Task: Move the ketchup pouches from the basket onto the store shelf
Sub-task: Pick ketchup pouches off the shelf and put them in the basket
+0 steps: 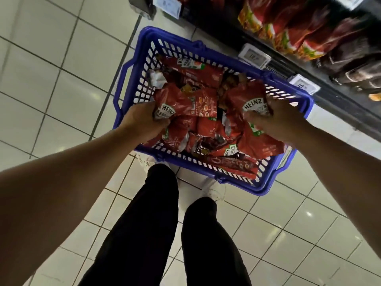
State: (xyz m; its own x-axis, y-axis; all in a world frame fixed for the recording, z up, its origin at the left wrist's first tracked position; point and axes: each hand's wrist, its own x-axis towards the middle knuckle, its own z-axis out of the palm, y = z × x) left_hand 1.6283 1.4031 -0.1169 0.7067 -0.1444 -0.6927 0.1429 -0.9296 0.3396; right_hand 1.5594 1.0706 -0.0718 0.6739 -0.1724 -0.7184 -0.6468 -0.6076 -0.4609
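A blue plastic basket (pixel 132 79) sits on the tiled floor, filled with several red ketchup pouches (pixel 198 77). My left hand (pixel 142 122) grips one red pouch (pixel 177 102) at the basket's left side. My right hand (pixel 278 118) grips another red pouch (pixel 245 96) at the right side. Both held pouches are still over the basket, above the pile. The store shelf (pixel 288 65) runs along the upper right, stocked with red pouches (pixel 292 23).
Price tags (pixel 254 56) hang on the shelf edge just beyond the basket. Dark bottles (pixel 354 65) stand on the shelf at the far right. My legs in black trousers (pixel 165 223) and white shoes stand right behind the basket. Pale floor tiles (pixel 51 69) stretch to the left.
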